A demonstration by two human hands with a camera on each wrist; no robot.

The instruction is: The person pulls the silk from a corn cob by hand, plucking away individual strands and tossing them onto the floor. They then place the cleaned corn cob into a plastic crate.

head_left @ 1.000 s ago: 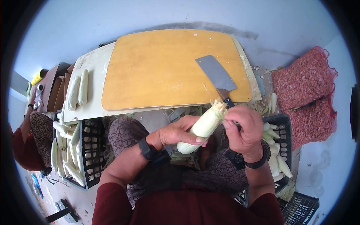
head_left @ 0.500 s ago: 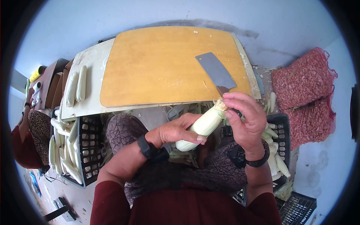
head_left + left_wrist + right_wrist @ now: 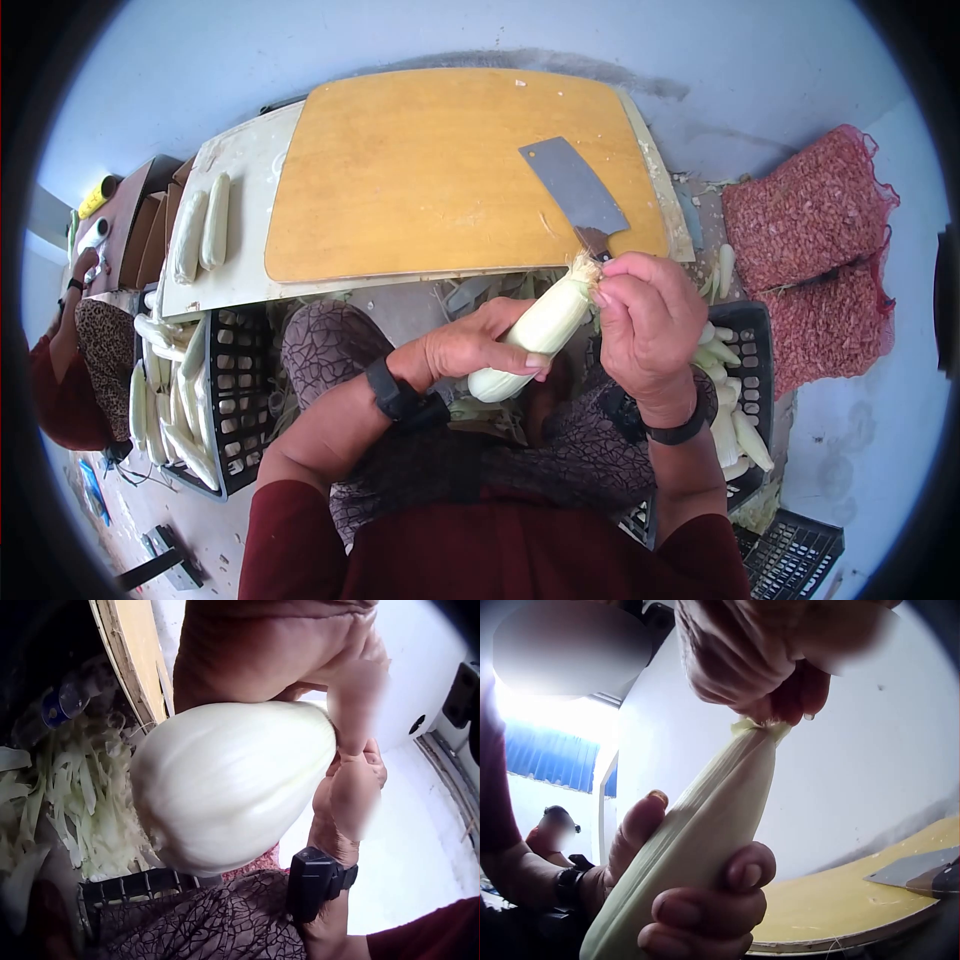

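Observation:
A pale ear of corn in its husk [image 3: 545, 325] is held slantwise over the lap, its frayed silky tip up toward the board. My left hand [image 3: 475, 350] grips its lower part, with thumb on one side and fingers curled round the other, as the right wrist view shows. At the tip, my right hand [image 3: 655, 320] pinches the husk end between thumb and fingers. The rounded butt of the ear [image 3: 232, 784] fills the middle of the left wrist view. Just beyond the tip, a cleaver [image 3: 578, 188] lies on the yellow board [image 3: 430, 180], its handle partly hidden.
Two pale ears [image 3: 215, 222] lie on the white board's left end. Black crates of ears stand left [image 3: 240, 390] and right [image 3: 765, 350]. Red mesh sacks [image 3: 810, 215] lean at the right wall. Peeled husks [image 3: 82, 780] litter the floor. Another person [image 3: 75, 370] is at far left.
My right fingers have gone from curled beside the tip, to stretched over it, to pinching it. The left hand keeps its grip on the ear.

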